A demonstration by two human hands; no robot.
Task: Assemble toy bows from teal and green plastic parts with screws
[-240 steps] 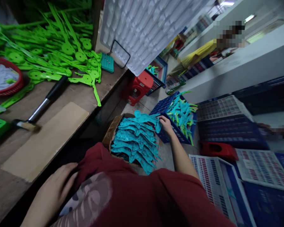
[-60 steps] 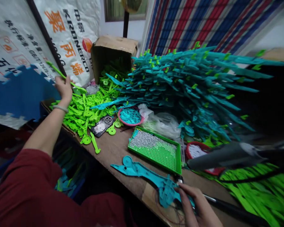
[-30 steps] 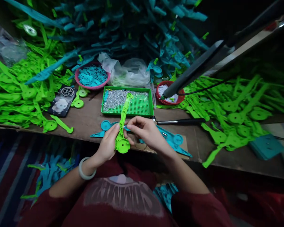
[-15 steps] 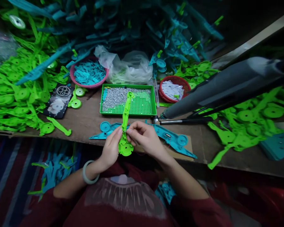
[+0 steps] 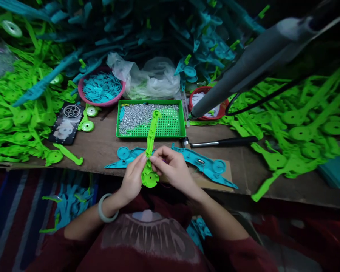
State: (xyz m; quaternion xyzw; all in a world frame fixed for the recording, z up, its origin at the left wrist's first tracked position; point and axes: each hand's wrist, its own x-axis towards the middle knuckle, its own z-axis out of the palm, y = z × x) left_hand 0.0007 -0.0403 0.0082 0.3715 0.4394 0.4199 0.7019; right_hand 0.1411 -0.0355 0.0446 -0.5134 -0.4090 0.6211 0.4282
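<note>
A long bright green plastic part (image 5: 150, 151) with a round disc at its near end stands upright between my hands, just in front of the bench edge. My left hand (image 5: 132, 177) pinches it from the left, fingers closed on its stem. My right hand (image 5: 172, 168) grips it from the right, fingertips pressed to the same spot. Behind my hands a teal plastic part (image 5: 204, 166) lies flat on the wooden bench (image 5: 102, 147). A green tray (image 5: 170, 126) of small silver screws sits just beyond.
Heaps of green parts (image 5: 17, 113) lie left and right (image 5: 300, 128), teal ones (image 5: 158, 34) behind. A pink basket (image 5: 101, 87), a red basket (image 5: 205, 102), a phone (image 5: 64, 124), a plastic bag (image 5: 153, 77), a hammer (image 5: 223, 141) and a hanging grey tool (image 5: 243, 60) surround the tray.
Earlier my left hand fetched the green part from the left heap while my right laid the teal part down. Over the last second both hands hold it steady; only the view shifts slightly.
</note>
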